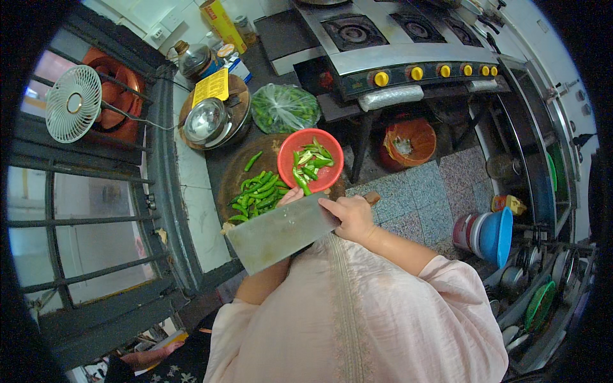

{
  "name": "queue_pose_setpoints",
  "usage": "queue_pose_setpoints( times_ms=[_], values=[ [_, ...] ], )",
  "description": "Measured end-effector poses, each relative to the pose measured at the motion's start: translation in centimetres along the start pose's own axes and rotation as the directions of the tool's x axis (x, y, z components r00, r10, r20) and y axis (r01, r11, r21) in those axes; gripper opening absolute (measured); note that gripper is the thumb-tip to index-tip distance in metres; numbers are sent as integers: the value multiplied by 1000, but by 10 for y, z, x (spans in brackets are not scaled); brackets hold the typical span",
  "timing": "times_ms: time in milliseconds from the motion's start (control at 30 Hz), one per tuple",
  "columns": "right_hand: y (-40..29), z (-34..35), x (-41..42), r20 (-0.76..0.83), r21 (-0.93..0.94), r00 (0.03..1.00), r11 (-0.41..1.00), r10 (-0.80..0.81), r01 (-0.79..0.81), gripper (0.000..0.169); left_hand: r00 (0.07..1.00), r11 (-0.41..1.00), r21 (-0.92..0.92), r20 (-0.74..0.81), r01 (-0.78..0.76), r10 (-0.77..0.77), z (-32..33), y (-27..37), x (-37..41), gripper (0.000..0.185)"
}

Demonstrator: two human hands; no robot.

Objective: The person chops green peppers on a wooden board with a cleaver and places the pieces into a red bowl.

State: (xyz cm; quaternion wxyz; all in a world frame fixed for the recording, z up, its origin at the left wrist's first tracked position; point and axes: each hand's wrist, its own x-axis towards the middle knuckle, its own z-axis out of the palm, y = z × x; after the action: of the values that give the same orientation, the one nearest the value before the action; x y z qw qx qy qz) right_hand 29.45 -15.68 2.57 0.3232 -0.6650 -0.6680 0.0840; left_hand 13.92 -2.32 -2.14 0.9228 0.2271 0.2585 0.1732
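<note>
My right hand [355,219] grips a large Chinese cleaver [282,234] by its wooden handle [371,197], with the index finger along the blade. The broad blade slants down to the left and hides most of my left hand [292,195]. Only some left fingers show above it, beside the red plastic bowl [338,174] and the peppers; whether they hold anything is hidden. Whole green chili peppers [258,194] lie heaped on a round wooden chopping block [230,177]. Cut and split green chilies [313,160] are inside the bowl, which sits over the block's right side.
A clear plastic bag of green vegetables [286,107] stands behind the bowl. Metal bowls [205,119] rest on another round board. A gas stove [407,57] is at the back, an orange bin [409,143] below. A white fan [74,103] is left; another person's arm [153,356] shows lower left.
</note>
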Motion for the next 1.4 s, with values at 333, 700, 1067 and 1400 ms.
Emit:
queue_pose_setpoints(
  times_ms=[333, 700, 1067, 1400],
  values=[
    [4, 2, -5, 10, -6, 999, 999, -42, 42, 53, 998, 998, -8, -26, -56, 55, 21, -4, -15, 25],
    [29, 7, 0, -42, 28, 998, 998, 51, -50, 46, 977, 935, -314, 74, -165, 198, -37, -30, -3, 24],
    [75, 10, 20, 196, -66, 839, 861, 507, -505, 29, 966, 965, 136, -94, -226, 239, -22, -6, -5, 11],
    [66, -10, 11, 145, 183, 718, 694, 681, -696, 25, 687, 624, 780, -425, -53, 590, -87, 69, 64, 16]
  ],
)
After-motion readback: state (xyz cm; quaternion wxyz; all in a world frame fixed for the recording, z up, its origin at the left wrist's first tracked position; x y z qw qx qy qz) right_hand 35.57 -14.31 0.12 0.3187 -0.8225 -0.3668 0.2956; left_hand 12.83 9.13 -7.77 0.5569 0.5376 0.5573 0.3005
